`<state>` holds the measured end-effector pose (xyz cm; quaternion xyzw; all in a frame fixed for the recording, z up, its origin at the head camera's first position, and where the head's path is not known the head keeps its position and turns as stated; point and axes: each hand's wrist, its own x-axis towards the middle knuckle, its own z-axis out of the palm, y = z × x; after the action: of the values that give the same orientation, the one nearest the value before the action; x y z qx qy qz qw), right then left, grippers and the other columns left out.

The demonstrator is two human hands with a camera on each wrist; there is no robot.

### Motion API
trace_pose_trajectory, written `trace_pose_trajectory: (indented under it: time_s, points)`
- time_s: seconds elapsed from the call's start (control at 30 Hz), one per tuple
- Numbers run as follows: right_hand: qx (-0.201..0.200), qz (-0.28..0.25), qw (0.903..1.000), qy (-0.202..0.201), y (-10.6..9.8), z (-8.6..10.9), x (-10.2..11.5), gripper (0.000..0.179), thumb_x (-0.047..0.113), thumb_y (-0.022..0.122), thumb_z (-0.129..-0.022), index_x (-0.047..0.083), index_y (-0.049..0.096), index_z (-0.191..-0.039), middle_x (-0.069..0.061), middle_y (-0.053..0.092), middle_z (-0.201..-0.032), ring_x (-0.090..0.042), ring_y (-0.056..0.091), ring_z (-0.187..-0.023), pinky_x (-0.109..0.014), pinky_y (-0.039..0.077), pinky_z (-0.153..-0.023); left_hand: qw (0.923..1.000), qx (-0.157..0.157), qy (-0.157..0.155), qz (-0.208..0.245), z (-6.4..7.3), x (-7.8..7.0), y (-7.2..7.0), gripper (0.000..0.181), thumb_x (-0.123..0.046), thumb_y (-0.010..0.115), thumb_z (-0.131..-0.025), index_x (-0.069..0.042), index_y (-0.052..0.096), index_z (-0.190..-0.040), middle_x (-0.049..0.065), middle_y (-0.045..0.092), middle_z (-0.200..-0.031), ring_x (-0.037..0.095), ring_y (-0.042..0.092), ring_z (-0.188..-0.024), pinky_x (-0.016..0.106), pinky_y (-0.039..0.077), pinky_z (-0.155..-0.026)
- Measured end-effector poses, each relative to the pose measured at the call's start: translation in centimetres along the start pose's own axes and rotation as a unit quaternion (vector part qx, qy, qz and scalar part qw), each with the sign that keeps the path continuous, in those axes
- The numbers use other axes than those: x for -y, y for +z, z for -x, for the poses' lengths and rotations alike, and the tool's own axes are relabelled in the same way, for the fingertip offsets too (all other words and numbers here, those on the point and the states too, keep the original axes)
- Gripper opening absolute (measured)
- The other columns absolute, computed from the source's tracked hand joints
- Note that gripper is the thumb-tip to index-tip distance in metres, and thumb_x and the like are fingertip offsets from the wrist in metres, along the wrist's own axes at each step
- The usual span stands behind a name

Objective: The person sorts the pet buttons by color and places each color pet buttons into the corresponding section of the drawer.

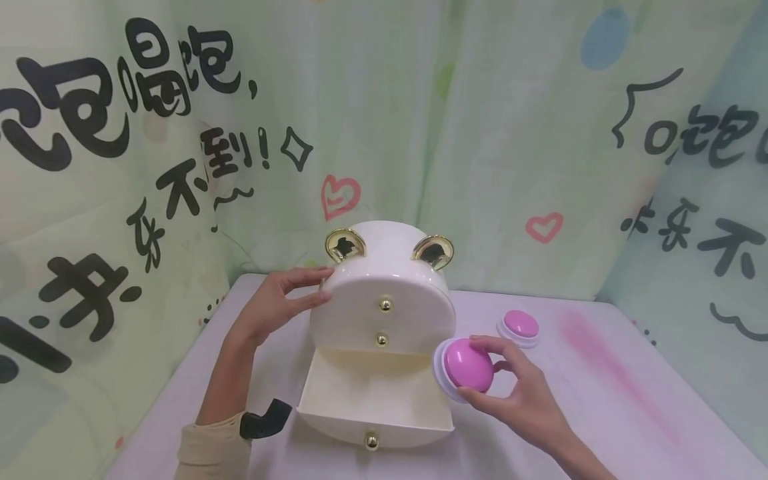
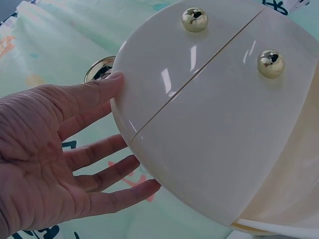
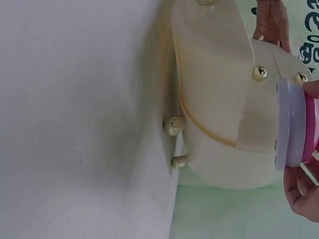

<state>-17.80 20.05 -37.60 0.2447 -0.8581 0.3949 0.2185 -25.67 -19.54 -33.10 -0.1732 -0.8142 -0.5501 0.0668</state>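
A glossy white rounded drawer box [image 1: 384,280] with gold ears and ball knobs stands in the middle of the table. Its bottom drawer [image 1: 375,387] is pulled out, and no object shows inside. My left hand [image 1: 288,297] touches the box's left side; in the left wrist view the left hand [image 2: 65,154] has its thumb at the front edge and its fingers spread along the side. With thumb and fingers, my right hand [image 1: 522,390] holds a round pink push button [image 1: 468,365] with a white base, just right of the drawer. The right wrist view shows the button's base [image 3: 290,124] edge-on.
A second pink button [image 1: 521,325] with a white base sits on the table, behind and right of the held one. The table [image 1: 576,413] has a pale cover with a pink streak [image 1: 612,367] at right. Printed curtains [image 1: 510,133] surround the back and sides.
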Motion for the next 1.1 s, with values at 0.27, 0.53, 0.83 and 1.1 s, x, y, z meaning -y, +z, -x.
trace_pose_trajectory:
  time_s: [0.27,0.53,0.83,1.1]
  points:
    - [0.008,-0.012,0.9984,-0.054,0.8,-0.1,0.3,0.074,0.012,0.097,-0.066,0.018,0.062,-0.131,0.0,0.067,-0.125,-0.006,0.06,-0.107,-0.016,0.049,-0.081,1.0,0.0,-0.002,-0.001,0.0,-0.1,-0.1,0.049,-0.023,0.08,-0.09,-0.014,0.067,-0.136,0.006,0.06,-0.146,0.033,0.046,-0.142,0.062,0.039,-0.111]
    - [0.019,-0.005,0.9944,-0.104,1.7,-0.1,0.3,0.077,0.013,0.098,-0.064,0.016,0.061,-0.132,-0.001,0.067,-0.125,-0.009,0.061,-0.111,-0.016,0.048,-0.083,1.0,0.001,-0.001,-0.001,0.0,-0.2,-0.1,0.049,-0.024,0.08,-0.09,-0.014,0.067,-0.137,0.006,0.06,-0.146,0.033,0.046,-0.142,0.062,0.038,-0.111]
    - [0.047,0.015,0.9923,-0.114,2.2,0.0,0.6,0.075,0.016,0.097,-0.067,0.016,0.06,-0.133,0.002,0.064,-0.126,-0.011,0.058,-0.112,-0.023,0.055,-0.082,1.0,0.003,0.002,0.003,0.0,-0.2,0.0,0.048,-0.023,0.08,-0.09,-0.013,0.068,-0.136,0.005,0.06,-0.146,0.032,0.047,-0.142,0.061,0.038,-0.112]
    - [0.071,0.013,0.9882,-0.135,2.8,0.0,0.6,0.072,0.017,0.095,-0.069,0.017,0.061,-0.132,-0.001,0.063,-0.132,-0.014,0.057,-0.118,-0.02,0.053,-0.09,1.0,0.003,0.004,0.004,0.0,0.0,0.0,0.048,-0.023,0.08,-0.09,-0.014,0.068,-0.136,0.005,0.06,-0.146,0.032,0.047,-0.142,0.062,0.038,-0.112]
